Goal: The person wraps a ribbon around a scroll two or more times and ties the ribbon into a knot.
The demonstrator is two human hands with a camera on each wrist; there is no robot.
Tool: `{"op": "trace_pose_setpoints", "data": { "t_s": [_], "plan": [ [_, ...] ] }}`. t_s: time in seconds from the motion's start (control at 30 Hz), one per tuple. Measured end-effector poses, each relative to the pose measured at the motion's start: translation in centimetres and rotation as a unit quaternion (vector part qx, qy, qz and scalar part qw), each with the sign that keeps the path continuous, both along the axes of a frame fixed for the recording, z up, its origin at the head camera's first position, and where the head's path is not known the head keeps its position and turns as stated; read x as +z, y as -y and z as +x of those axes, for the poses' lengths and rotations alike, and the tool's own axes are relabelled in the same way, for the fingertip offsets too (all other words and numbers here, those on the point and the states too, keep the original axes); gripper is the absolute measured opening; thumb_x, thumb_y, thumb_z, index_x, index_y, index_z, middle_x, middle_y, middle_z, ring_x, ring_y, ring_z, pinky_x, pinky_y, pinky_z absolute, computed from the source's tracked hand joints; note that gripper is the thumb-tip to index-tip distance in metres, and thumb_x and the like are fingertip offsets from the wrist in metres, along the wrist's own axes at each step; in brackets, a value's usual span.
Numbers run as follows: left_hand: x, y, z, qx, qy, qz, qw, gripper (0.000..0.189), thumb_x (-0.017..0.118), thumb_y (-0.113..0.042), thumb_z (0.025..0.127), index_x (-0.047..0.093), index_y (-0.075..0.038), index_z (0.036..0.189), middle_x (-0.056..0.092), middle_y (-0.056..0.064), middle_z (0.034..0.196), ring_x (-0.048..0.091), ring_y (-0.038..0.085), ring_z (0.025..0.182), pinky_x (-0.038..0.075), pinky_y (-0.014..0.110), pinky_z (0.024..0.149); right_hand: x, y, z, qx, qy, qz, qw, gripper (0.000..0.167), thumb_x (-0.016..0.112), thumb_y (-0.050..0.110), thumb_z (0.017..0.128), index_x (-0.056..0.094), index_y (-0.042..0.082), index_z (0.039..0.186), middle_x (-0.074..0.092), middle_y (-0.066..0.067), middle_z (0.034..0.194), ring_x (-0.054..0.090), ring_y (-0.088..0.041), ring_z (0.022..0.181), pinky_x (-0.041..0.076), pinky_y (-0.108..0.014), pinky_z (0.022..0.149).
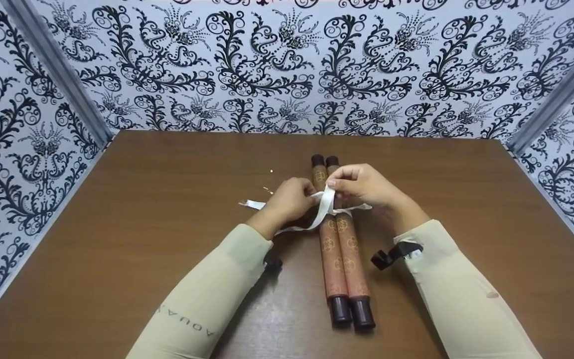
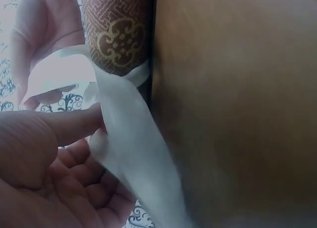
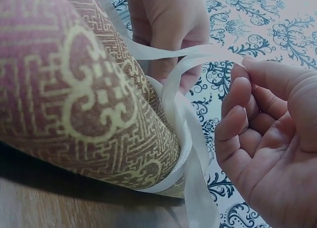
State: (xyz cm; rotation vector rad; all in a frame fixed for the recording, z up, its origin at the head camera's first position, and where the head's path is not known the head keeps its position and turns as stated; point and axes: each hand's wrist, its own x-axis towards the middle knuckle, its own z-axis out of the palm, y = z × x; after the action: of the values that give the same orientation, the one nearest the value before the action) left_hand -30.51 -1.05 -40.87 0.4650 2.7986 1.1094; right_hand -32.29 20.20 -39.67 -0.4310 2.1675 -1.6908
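Two rolled scrolls point(image 1: 338, 249) with brown-red patterned covers and dark end knobs lie side by side on the table. A white ribbon point(image 1: 324, 209) passes around them near their upper part, its ends loose to both sides. My right hand point(image 1: 366, 185) pinches a raised length of it between thumb and forefinger, above the scrolls. To their left, my left hand point(image 1: 292, 199) pinches another part of the ribbon, thumb against it and fingers curled behind. In the right wrist view, the ribbon point(image 3: 181, 109) crosses over itself beside the patterned cover point(image 3: 94, 94). Part of the wrapping is hidden by the hands.
The brown wooden table point(image 1: 167, 174) reaches patterned walls point(image 1: 287, 65) at the back and sides. Small pale bits point(image 1: 268, 190) lie left of the scrolls. A black wrist mount point(image 1: 395, 253) sticks out from the right sleeve, close to the scrolls.
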Motion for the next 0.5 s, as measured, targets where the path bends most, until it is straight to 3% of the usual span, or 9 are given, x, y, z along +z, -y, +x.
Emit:
{"op": "trace_pose_setpoints", "data": {
  "t_s": [0.17, 0.27, 0.5],
  "plan": [
    [0.6, 1.3, 0.4, 0.028, -0.025, 0.034, 0.9987, 0.011, 0.069, -0.013, 0.096, 0.074, -0.004, 0.095, 0.071, 0.008, 0.089, 0.059, 0.021, 0.083, 0.052, 0.037, 0.083, -0.1, -0.2, -0.2, -0.004, -0.035, 0.014, 0.9993, 0.017, 0.073, 0.020, 0.098, 0.075, 0.003, 0.102, 0.068, 0.002, 0.075, 0.064, -0.011, 0.068, 0.059, -0.027, 0.066],
    [1.1, 2.5, 0.9, 0.039, -0.032, 0.047, 0.9976, 0.013, 0.068, -0.016, 0.098, 0.075, -0.005, 0.096, 0.071, 0.007, 0.090, 0.060, 0.020, 0.083, 0.051, 0.036, 0.081, -0.3, -0.3, -0.4, -0.016, -0.044, 0.021, 0.9987, 0.013, 0.073, 0.018, 0.097, 0.076, 0.006, 0.099, 0.067, 0.003, 0.073, 0.062, -0.010, 0.066, 0.055, -0.024, 0.062],
    [3.3, 5.4, 3.4, 0.066, -0.035, 0.090, 0.9931, 0.016, 0.066, -0.019, 0.100, 0.076, -0.006, 0.098, 0.066, 0.001, 0.083, 0.056, 0.018, 0.078, 0.045, 0.033, 0.074, -0.5, -0.5, -0.6, -0.037, -0.029, 0.012, 0.9988, 0.010, 0.073, 0.018, 0.097, 0.076, 0.009, 0.098, 0.065, 0.003, 0.071, 0.058, -0.009, 0.064, 0.050, -0.023, 0.058]
  ]
}}
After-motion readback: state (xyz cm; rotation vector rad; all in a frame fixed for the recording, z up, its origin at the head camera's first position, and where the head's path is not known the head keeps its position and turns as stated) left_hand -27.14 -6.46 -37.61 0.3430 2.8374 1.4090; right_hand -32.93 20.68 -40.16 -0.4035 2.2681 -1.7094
